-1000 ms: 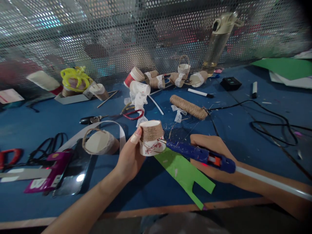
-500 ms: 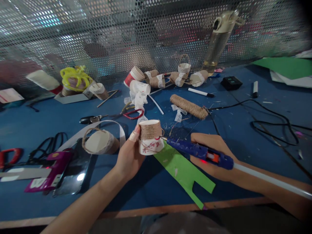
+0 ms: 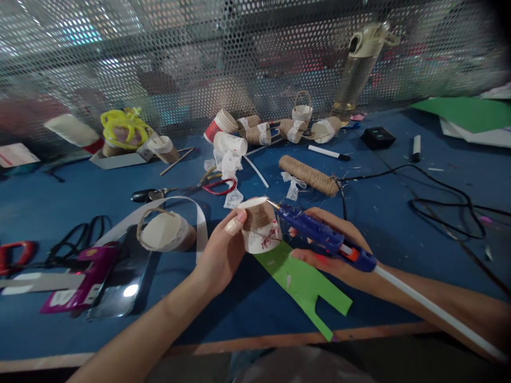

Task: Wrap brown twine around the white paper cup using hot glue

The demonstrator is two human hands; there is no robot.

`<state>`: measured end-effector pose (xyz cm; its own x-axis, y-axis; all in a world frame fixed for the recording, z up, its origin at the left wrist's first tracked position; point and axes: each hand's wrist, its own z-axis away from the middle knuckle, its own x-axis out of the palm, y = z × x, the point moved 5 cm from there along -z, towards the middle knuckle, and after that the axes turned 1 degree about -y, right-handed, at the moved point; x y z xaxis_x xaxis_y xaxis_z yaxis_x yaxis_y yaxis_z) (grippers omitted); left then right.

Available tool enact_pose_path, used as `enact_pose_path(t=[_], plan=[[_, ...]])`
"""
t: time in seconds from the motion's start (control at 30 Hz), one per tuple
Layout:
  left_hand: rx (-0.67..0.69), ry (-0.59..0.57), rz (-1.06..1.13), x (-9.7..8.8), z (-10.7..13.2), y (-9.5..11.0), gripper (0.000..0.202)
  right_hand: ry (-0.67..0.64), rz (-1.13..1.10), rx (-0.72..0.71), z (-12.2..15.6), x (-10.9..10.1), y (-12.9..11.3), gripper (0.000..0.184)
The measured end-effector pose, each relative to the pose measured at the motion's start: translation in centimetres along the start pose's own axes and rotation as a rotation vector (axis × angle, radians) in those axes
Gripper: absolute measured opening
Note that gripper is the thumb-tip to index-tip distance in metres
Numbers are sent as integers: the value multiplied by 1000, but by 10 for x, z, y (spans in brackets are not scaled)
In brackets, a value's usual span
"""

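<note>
My left hand [image 3: 223,247] is closed around a small paper cup [image 3: 261,236], held bottom up and slightly tilted. Brown twine [image 3: 259,215] wraps the cup's upper part, while the lower white part shows a red floral print. In my right hand [image 3: 331,239] is a blue glue gun [image 3: 319,231] with a long white glue stick [image 3: 439,314] sticking out of its back. The gun's metal nozzle [image 3: 272,203] is at the cup's top edge; whether it touches cannot be made out. Beneath the cup lies a green cut-out sheet [image 3: 299,276].
A twine-wrapped cup with a handle [image 3: 165,232] stands at left, beside a phone [image 3: 123,287] and a purple glue gun [image 3: 85,274]. Behind are a twine roll [image 3: 308,174], red-handled scissors [image 3: 219,186], several wrapped cups [image 3: 257,134] and a bottle [image 3: 355,74]. A black cable [image 3: 439,170] runs at right.
The cup has shifted a little to the right and tilted in my left hand. The glue gun's nozzle has moved from the twine's lower edge up to the cup's top edge.
</note>
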<state>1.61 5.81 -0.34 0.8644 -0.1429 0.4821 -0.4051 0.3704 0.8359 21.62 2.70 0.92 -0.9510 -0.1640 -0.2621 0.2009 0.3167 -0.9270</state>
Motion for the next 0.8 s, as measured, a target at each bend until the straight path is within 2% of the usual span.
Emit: enact_pose_path(t=[0.13, 0.27, 0.43, 0.6, 0.8], plan=[[0, -24, -26, 2, -1, -4, 47, -40, -38, 38, 1, 5, 2, 32], [29, -36, -45, 3, -1, -5, 43, -16, -86, -5, 2, 7, 2, 38], [6, -14, -54, 2, 0, -9, 37, 18, -55, 14, 0, 6, 2, 27], [-4, 22, -70, 2, 0, -9, 42, 70, -68, 28, 1, 3, -3, 20], [24, 81, -139, -4, 0, -10, 44, 116, -8, 54, 5, -2, 0, 19]])
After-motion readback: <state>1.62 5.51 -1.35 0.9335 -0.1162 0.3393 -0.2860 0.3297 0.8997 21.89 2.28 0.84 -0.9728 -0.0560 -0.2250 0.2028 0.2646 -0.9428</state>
